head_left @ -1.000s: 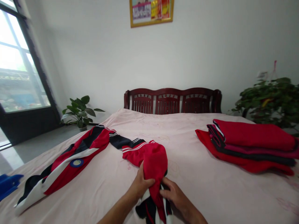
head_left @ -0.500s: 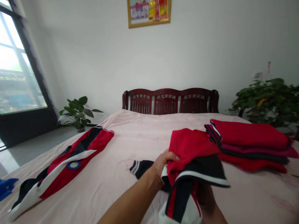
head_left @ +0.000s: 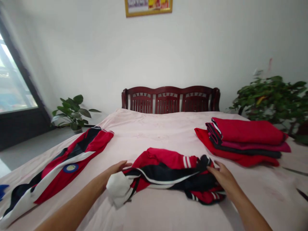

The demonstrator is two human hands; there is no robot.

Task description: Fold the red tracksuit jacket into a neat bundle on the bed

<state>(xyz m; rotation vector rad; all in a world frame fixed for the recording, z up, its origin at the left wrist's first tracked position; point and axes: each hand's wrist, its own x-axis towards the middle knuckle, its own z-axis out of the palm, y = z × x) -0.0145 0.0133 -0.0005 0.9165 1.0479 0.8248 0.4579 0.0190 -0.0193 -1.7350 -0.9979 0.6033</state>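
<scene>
Crumpled red, navy and white cloth garment point(head_left: 168, 172) lies between both grips, right hand point(head_left: 221, 175) pinching its navy end, left hand point(head_left: 120, 166) at its white end, hold unclear, pale pink fabric sheet point(head_left: 154, 131) beneath, folded red-and-dark cloth stack point(head_left: 250, 132) beyond the right hand.

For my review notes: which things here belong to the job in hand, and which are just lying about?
Job in hand:
left hand
right hand
middle garment, between them
bed, beneath it
probably pile and badged garment

Just about:
left plant
right plant
picture
headboard
</scene>
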